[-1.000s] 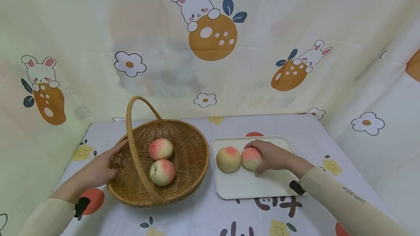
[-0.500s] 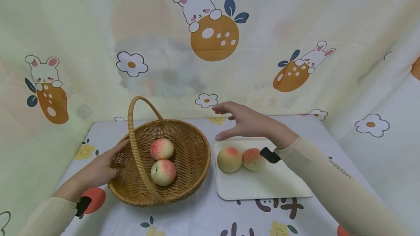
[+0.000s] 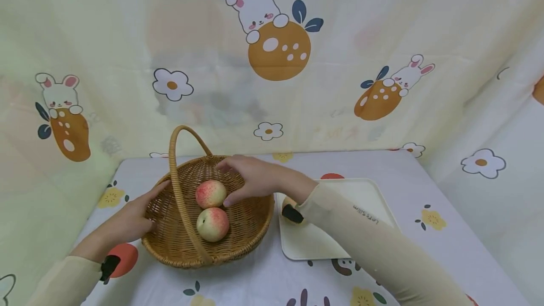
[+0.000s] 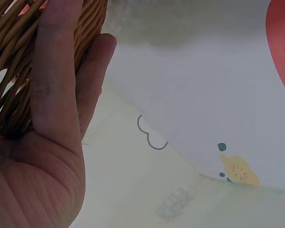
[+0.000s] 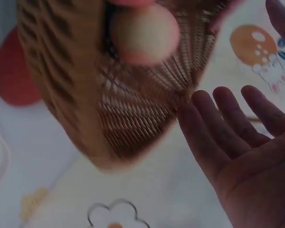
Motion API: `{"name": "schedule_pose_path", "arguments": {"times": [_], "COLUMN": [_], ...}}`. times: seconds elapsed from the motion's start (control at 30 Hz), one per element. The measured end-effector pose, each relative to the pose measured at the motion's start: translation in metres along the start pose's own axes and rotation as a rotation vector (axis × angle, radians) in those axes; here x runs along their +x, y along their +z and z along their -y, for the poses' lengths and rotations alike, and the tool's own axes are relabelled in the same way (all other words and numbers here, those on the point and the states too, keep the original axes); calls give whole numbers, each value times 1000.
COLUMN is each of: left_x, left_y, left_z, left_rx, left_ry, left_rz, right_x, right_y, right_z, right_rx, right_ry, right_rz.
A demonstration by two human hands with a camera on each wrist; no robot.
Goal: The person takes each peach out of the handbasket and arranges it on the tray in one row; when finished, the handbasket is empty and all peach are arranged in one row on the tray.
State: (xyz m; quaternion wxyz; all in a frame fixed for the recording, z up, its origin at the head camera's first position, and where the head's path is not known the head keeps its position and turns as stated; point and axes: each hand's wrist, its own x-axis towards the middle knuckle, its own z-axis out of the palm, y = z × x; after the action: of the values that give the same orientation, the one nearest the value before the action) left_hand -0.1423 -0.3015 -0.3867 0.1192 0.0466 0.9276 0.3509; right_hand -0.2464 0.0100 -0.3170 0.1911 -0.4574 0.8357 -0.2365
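A brown wicker basket [image 3: 248, 230] with a tall arched handle stands on the left half of the table. Two pink-and-cream peaches lie inside, an upper peach [image 3: 210, 194] and a lower peach [image 3: 213, 225]. My left hand [image 3: 127, 220] holds the basket's left side, its fingers along the wicker in the left wrist view. Above the basket's right part, my right hand [image 3: 255, 176] is spread with nothing in it, thumb tip close to the upper peach. In the right wrist view its fingers [image 5: 223, 128] are loosely extended beside the rim.
A white tray [image 3: 308, 247] stands right of the basket. One peach [image 3: 287, 201] on it is mostly covered by my right wrist, and my sleeve covers the tray's middle. A printed cloth covers the table, and a patterned curtain [image 3: 204, 122] hangs behind it.
My right hand has let go of a peach on the tray, lifted, and swung left over the basket, carrying nothing. My left hand stays on the basket; the two peaches inside lie as before.
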Motion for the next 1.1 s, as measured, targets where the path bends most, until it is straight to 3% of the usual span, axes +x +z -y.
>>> {"name": "schedule_pose_path", "arguments": {"times": [0.2,0.6,0.93,1.1], "left_x": [1,1,-1,-2], "left_y": [1,2,1,1], "left_z": [-1,-2,0,2], "left_rx": [4,-1,15,4], "left_ry": [-11,-21,4,11], "left_rz": [6,9,-3,-5], "right_x": [8,13,14,14], "right_y": [34,62,72,75], "right_z": [-5,-6,-5,-5], "right_rx": [-20,-49,-160,-135], "right_ry": [-15,13,-40,-58], "right_rz": [89,184,161,119]}}
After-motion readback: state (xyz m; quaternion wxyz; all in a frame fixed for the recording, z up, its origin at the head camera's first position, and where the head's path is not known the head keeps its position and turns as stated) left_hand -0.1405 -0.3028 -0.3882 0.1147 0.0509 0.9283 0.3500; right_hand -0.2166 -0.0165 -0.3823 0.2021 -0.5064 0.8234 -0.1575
